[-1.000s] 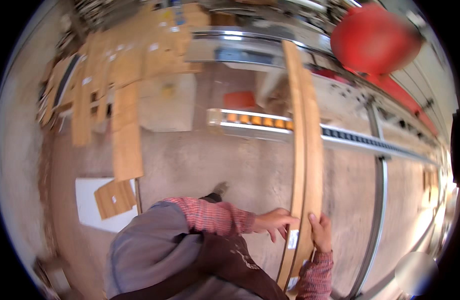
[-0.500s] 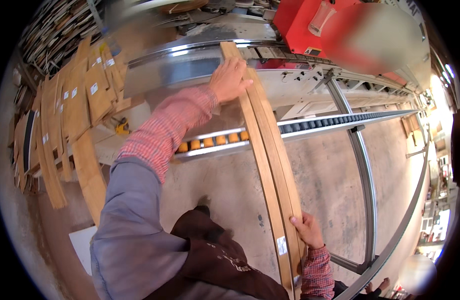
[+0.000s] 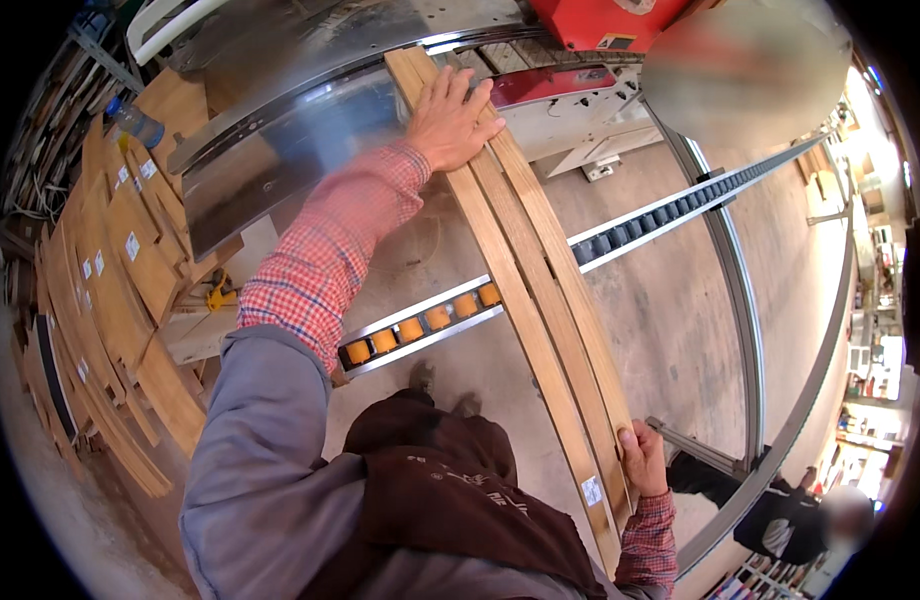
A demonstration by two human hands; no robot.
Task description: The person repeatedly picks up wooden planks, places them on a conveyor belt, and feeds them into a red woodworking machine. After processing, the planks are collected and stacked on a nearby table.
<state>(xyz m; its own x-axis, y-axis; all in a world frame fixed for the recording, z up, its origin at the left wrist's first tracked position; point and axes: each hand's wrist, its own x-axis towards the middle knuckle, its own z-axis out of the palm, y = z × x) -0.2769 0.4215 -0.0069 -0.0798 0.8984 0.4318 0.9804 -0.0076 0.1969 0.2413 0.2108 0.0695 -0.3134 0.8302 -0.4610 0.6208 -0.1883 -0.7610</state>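
Three long light-brown wooden strips lie side by side, running from the metal machine table (image 3: 280, 150) at the far side down toward me. The left strip (image 3: 557, 410) bears a small white label near its near end. Beside it lie the middle strip (image 3: 550, 300) and the right strip (image 3: 588, 335), with narrow gaps between them. My left hand (image 3: 452, 120) rests on the strips near their far end, fingers stretched and apart. At the near end my right hand (image 3: 644, 460) grips the right strip's outer edge, thumb on top.
Under the strips passes a roller rail (image 3: 640, 225) with orange and black rollers. Labelled wooden boards (image 3: 120, 240) are piled at left, by a plastic bottle (image 3: 135, 122). A red machine housing (image 3: 605, 22) stands at the far side. Another person (image 3: 780, 515) is at lower right.
The strips have spread apart, so three now show instead of two. My left hand has gone from gripping to lying flat. My view has shifted, and a person has come into sight at lower right.
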